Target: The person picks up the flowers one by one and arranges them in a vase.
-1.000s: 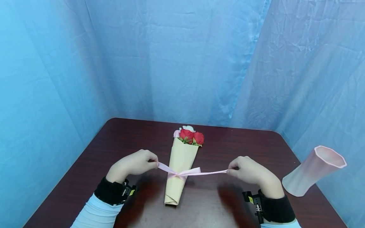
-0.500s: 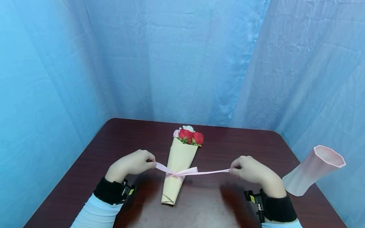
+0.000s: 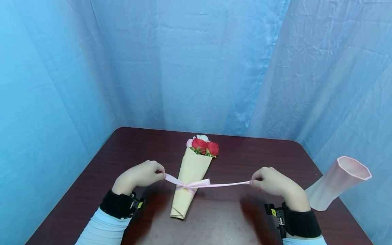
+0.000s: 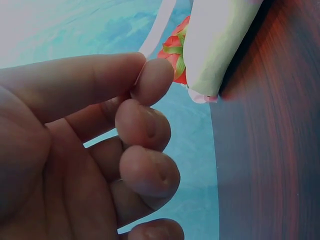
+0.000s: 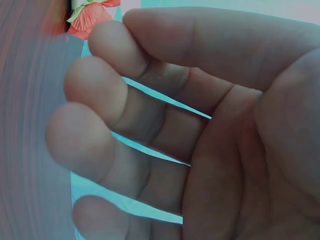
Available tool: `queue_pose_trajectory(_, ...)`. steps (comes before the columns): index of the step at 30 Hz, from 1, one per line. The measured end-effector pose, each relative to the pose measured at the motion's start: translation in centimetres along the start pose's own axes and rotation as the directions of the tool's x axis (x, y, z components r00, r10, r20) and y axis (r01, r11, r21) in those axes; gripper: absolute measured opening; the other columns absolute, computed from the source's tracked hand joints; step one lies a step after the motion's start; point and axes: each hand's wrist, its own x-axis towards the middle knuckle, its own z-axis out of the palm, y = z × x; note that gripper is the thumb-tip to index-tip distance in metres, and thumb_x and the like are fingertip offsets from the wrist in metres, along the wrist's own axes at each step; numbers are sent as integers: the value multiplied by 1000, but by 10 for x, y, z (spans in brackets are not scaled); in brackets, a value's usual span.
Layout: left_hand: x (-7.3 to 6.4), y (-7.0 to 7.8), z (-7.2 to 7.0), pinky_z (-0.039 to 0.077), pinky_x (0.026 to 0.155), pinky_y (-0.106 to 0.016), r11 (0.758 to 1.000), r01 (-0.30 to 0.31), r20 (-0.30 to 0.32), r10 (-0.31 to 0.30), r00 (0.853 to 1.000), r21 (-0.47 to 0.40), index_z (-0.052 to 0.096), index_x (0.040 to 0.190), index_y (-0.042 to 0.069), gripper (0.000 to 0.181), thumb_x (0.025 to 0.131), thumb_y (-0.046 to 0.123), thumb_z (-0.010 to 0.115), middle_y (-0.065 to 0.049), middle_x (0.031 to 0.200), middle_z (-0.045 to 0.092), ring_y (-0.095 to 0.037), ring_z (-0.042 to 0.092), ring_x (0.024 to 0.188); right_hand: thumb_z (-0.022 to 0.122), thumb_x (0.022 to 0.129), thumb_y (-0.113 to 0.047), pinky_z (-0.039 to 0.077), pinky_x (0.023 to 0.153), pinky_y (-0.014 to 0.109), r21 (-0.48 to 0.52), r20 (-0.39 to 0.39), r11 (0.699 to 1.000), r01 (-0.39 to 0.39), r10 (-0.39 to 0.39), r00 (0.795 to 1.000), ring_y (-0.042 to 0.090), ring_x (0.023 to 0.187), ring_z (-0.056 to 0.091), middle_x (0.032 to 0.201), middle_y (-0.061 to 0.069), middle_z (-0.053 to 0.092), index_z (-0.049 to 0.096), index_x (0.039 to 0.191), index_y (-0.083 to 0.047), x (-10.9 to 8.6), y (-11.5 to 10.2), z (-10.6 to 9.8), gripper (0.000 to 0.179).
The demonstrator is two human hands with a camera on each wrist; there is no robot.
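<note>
A bouquet wrapped in pale yellow paper (image 3: 193, 166) lies on the table, its foot toward the near side. Red roses (image 3: 199, 145), with a white and a pink bloom behind, show at its top. Around its middle a pink ribbon (image 3: 229, 185) is crossed in front. My left hand (image 3: 139, 175) pinches the ribbon's left part between thumb and forefinger. Out to the right, my right hand (image 3: 277, 183) pinches the thin right end, drawn straight. The left wrist view shows the ribbon (image 4: 161, 25) rising from the fingertips; in the right wrist view the pinched end is hidden.
A tilted pink-and-white vase (image 3: 337, 183) stands at the table's right edge, close to the right wrist. Blue cloth (image 3: 196, 68) hangs behind and along both sides of the dark wooden table (image 3: 147, 143).
Both hands have moved slightly apart, the right one rightward and the left one leftward. The bouquet's foot and the ribbon's crossing have swung left, while the flowers stay nearly in place.
</note>
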Motion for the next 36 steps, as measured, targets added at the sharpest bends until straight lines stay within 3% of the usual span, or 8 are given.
queue_pose_trajectory(20,-2,-7,-4,39,54,-30,1000,-23,-7,23,1000,-17,73,80,21,23,99,14,62,6,65,52,-11,43,57,67,97,-14,43,55,34,-4,-49,1000,-30,30,998,16,60,51,65,0,58,75,80,-20,-3,5,0,20)
queue_pose_trajectory(26,-4,-8,-8,41,56,-32,1000,-18,-22,17,1000,-15,74,85,18,19,99,14,63,3,70,58,-13,46,60,67,96,-13,43,55,34,-1,-53,999,-37,37,998,17,60,50,65,2,59,75,80,-20,-4,6,-1,19)
queue_pose_trajectory(36,-7,-12,-15,41,56,-32,999,-21,-64,19,998,-39,73,84,18,19,100,15,64,3,70,57,-14,45,59,67,96,-11,44,54,34,-6,-69,999,-41,40,997,16,60,51,66,1,59,75,80,-18,-5,6,-3,19)
